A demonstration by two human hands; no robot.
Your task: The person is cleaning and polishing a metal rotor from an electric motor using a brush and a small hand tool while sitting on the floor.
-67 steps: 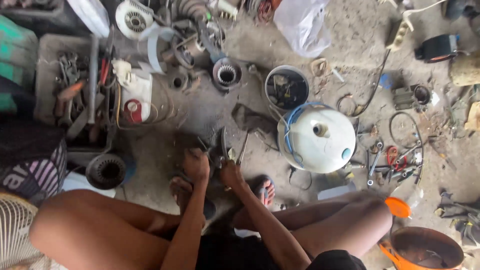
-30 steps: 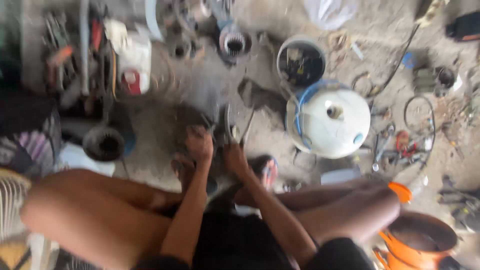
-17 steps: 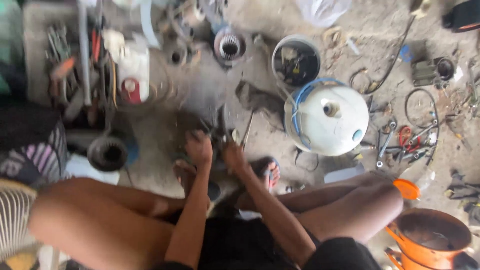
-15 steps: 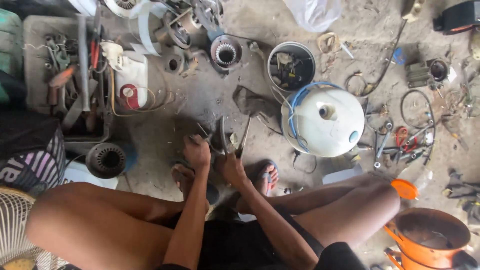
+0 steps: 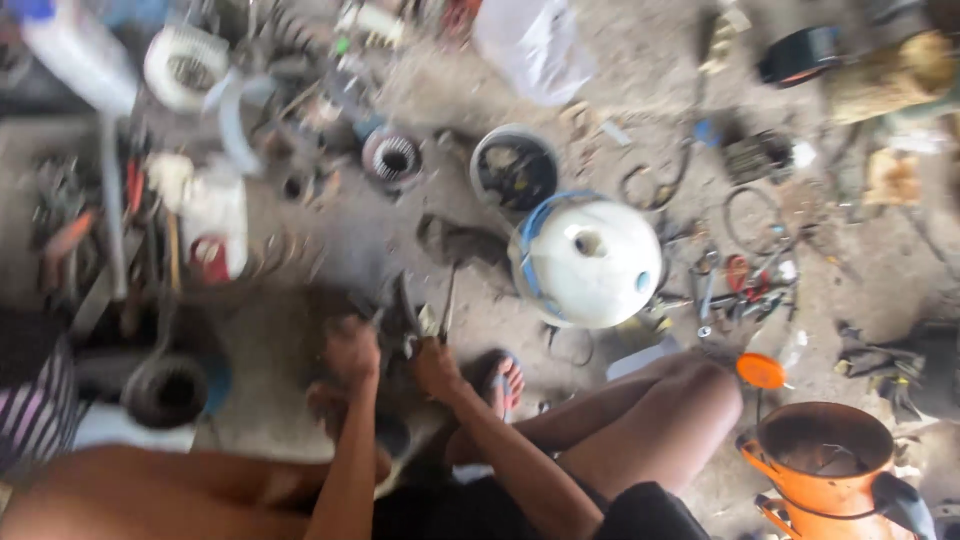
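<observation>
I sit on a concrete floor with bare knees spread. My left hand (image 5: 350,350) and my right hand (image 5: 437,368) are close together just in front of me, both closed around a small dark metal part (image 5: 400,318) with thin tool handles sticking up from it. The picture is blurred, so I cannot make out the part's shape. A thin rod (image 5: 449,300) rises beside my right hand. My foot in a sandal (image 5: 503,380) lies right of the hands.
A white dome-shaped housing (image 5: 590,262) stands right of the hands, a round tub (image 5: 514,170) behind it. A motor stator (image 5: 392,158) and white jug (image 5: 215,215) lie at left, an orange bucket (image 5: 820,450) at lower right. Loose tools and wire cover the floor.
The view has swung about and is blurred now. My hands have stayed together on the same dark part in front of me; nothing else has visibly moved.
</observation>
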